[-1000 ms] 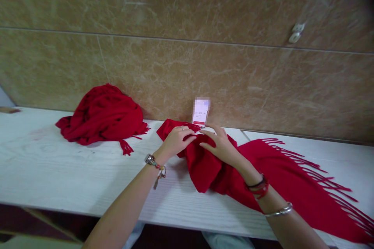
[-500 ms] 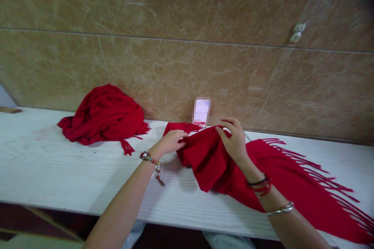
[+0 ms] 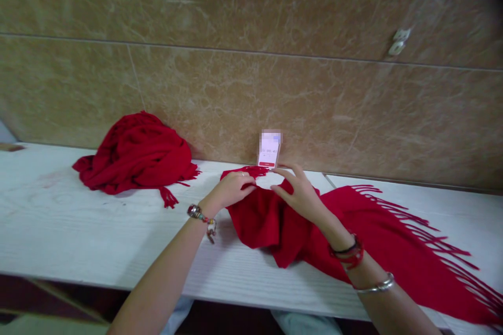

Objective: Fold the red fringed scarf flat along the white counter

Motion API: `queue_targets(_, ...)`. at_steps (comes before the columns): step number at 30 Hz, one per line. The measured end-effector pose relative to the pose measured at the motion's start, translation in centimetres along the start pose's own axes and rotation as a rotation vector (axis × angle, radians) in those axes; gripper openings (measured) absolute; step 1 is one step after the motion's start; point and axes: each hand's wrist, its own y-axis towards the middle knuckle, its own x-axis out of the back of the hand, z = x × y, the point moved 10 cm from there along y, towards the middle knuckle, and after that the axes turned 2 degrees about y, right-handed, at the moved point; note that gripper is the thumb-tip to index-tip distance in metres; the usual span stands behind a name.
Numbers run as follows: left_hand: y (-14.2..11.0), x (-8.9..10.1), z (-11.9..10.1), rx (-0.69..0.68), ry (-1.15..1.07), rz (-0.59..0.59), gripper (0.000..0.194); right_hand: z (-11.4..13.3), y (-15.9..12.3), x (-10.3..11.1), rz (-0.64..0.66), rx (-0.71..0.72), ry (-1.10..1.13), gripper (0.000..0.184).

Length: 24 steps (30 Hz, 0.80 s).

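A red fringed scarf (image 3: 283, 230) lies partly bunched on the white table, its right end spread flat with the fringe showing. My left hand (image 3: 236, 188) is closed on the scarf's gathered left part, its fingertips bent over the cloth. Just to the right, my right hand (image 3: 298, 196) reaches over the scarf's upper edge. Its thumb and forefinger are apart with a gap between them, and the other fingers are partly hidden. Some fringe (image 3: 257, 171) of the scarf lies beyond my left hand.
A second red scarf (image 3: 137, 157) sits heaped at the left against the tiled wall (image 3: 220, 99). Behind my hands a lit phone (image 3: 269, 149) leans on that wall. A small white fitting (image 3: 398, 42) is fixed to it at the upper right. The white table (image 3: 70, 230) runs along below.
My right hand has moved left toward my left hand, and its thumb and forefinger have parted from the cloth. The scarf's upper edge has sagged between the hands.
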Motion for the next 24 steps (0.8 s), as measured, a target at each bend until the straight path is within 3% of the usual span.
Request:
queue_targets(3, 0.1, 0.4, -0.6, 0.007, 0.007, -0.070, 0.014, 0.8, -0.7, -2.5, 0.118, 0.010, -0.016, 0.021)
queue_targets(6, 0.1, 1.0, -0.4, 0.043, -0.019, -0.103, 0.013, 0.3, -0.8, -3.0, 0.109, -0.019, 0.014, 0.008)
queue_targets(12, -0.5, -1.1, 2.7, 0.125, -0.025, 0.076, 0.010, -1.7, -0.1, 0.8, -0.147, -0.126, 0.063, 0.010)
queue_targets(14, -0.7, -1.2, 3.8, 0.160, -0.008, 0.082, 0.009, -2.3, -0.2, 2.2, -0.244, -0.159, 0.047, 0.011)
queue_targets(16, -0.7, -0.1, 4.1, 0.174, -0.013, -0.005, 0.010, -2.6, -0.3, 3.5, -0.328, -0.176, 0.025, 0.012)
queue_targets(20, -0.9, 4.3, 2.3, 0.129, -0.081, -0.333, 0.012, -2.4, -0.8, 5.7, -0.481, -0.176, -0.040, 0.009)
queue_targets(22, -1.0, 5.1, 1.2, 0.086, -0.110, -0.396, 0.012, -1.9, -0.5, 5.5, -0.433, -0.132, -0.043, 0.010)
queue_targets(24, -0.6, 4.2, 0.1, 0.039, -0.087, -0.325, 0.011, -1.1, 0.1, 4.0, -0.278, -0.070, -0.021, 0.016)
